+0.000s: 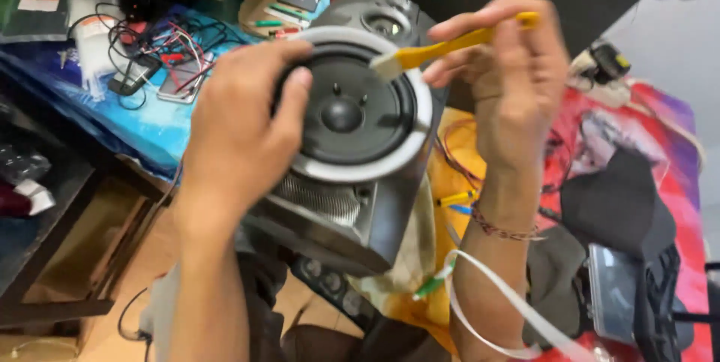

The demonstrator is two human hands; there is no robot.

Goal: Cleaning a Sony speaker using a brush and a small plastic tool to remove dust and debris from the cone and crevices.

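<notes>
A dark grey speaker box lies tilted in the middle of the head view, its black woofer cone ringed in pale grey facing me. My left hand grips the left edge of that ring, thumb on the cone's rim. My right hand holds a small yellow-handled brush, whose pale bristles touch the ring's upper right. A smaller tweeter sits above the woofer.
A blue mat at upper left carries tangled wires, a phone and small tools. A black fabric piece lies on red cloth at right. A white flat cable loops under my right forearm. A dark wooden shelf stands at left.
</notes>
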